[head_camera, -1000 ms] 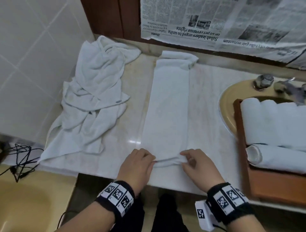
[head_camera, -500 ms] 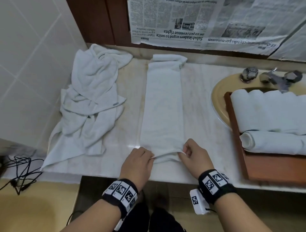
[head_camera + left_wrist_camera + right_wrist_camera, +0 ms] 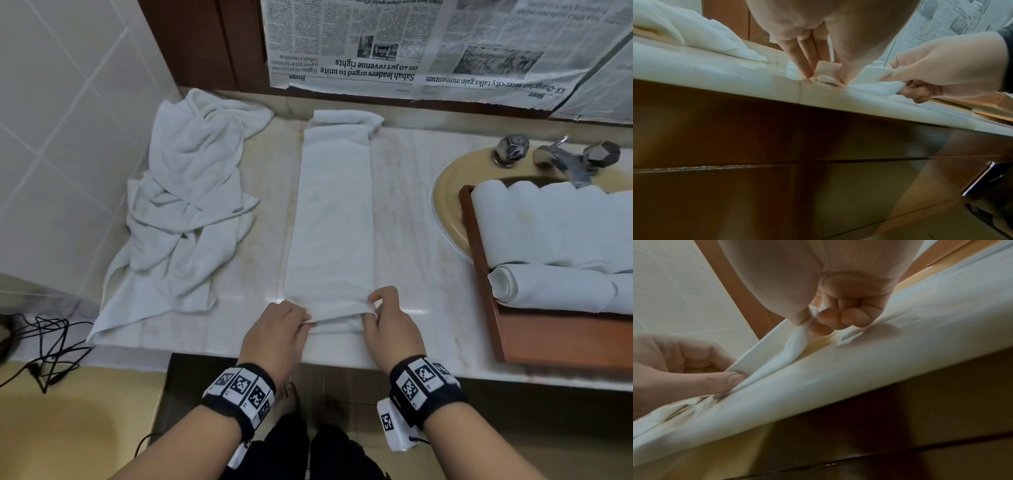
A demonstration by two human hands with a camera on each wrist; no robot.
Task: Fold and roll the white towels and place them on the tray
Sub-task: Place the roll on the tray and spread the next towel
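Pale marble counter [image 3: 404, 260] holds a long folded white towel [image 3: 332, 222], near end pinched by left hand [image 3: 274, 337] and right hand [image 3: 387, 327]; uneven rolling could skew it.

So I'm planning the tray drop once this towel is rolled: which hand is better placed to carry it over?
Probably right: the right hand pinches the towel on the side nearer the tray; the left hand is farther.

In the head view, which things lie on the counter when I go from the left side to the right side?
Crumpled towel pile → long folded towel, with both hands at its near end → sink rim → wooden tray holding rolled towels.
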